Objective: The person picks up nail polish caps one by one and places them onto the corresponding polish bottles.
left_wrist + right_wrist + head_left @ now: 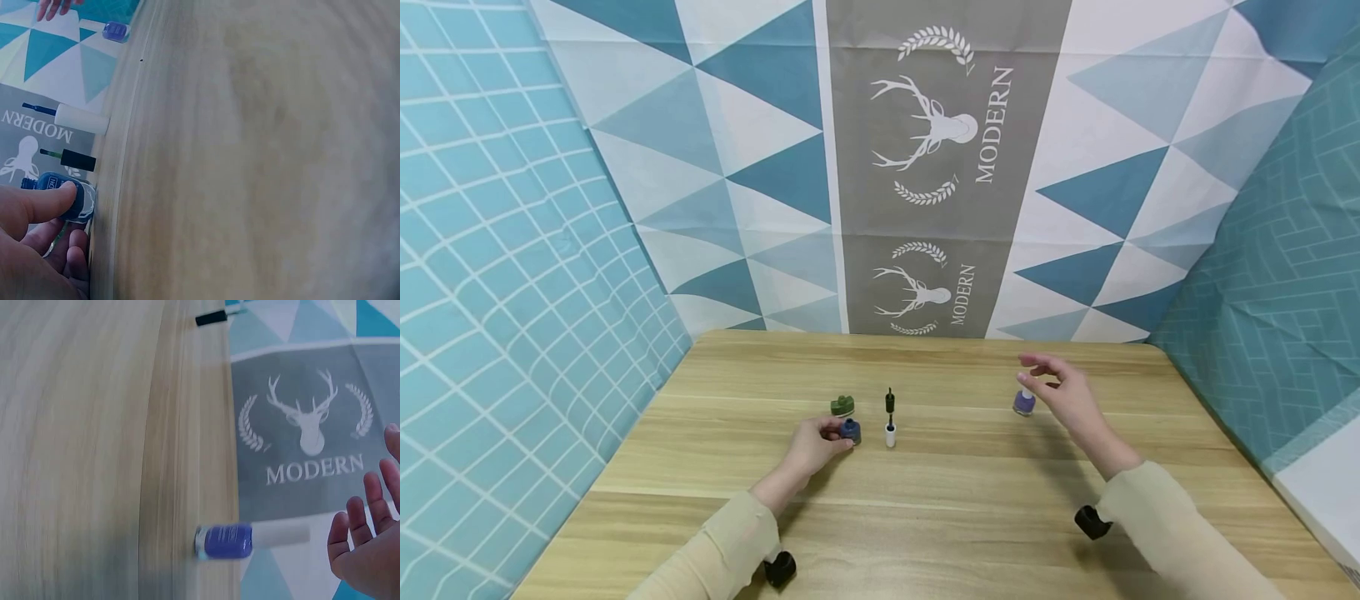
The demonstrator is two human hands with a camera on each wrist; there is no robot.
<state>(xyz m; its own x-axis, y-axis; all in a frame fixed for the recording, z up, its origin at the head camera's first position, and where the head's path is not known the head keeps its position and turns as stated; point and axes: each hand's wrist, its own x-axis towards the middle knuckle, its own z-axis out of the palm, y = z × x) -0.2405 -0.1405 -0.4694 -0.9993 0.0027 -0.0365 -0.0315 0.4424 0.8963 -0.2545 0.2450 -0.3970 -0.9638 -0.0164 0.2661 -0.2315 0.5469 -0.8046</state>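
Cream cloth sleeves (1180,533) come nearest, softly wrinkled. Glassy and small are the blue bottle (852,432), uncapped, and the purple bottle (1024,403); a white cap (891,437) and a black cap (890,403) stand with brushes upward. Beneath is a wood-grained table (940,517); behind, a triangle-patterned wall cloth (775,167). The left hand (815,443) pinches the blue bottle; the right hand (1063,396), fingers loosely spread, is just beside the purple one.

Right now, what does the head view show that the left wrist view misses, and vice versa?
Only the head view shows the left sleeve, right sleeve and blue grid sheet. Only the left wrist view shows pale lettering on the blue bottle. Both show the left hand pinching that bottle, the white brush cap, black brush cap, purple bottle, wooden table and right hand, though the left wrist view catches just its fingers.
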